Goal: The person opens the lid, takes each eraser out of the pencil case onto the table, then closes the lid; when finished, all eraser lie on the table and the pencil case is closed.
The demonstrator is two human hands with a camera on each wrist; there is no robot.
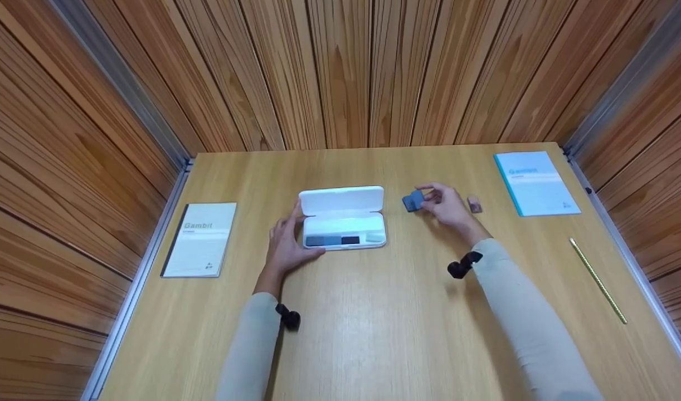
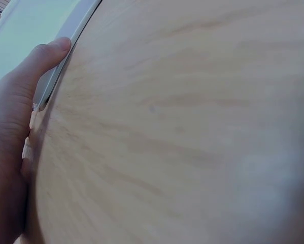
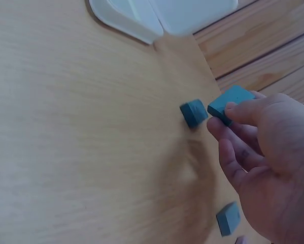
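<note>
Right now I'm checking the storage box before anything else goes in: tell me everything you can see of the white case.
The white case is a flat rounded oblong, smooth like plastic. It lies open mid-table, its lid tilted back on the far side. The tray holds a grey piece, a black piece and a pale one in a row. The left hand steadies its left end, thumb on the rim. The right hand is clear of it.

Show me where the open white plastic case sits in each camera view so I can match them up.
Head: the open white plastic case lies mid-table, the left hand against its left end.
Left wrist: only its white edge shows, top left, under the thumb.
Right wrist: its rounded corner cuts the top edge; the right hand pinches a blue-grey block.
Shared landmark: the light wooden table.
</note>
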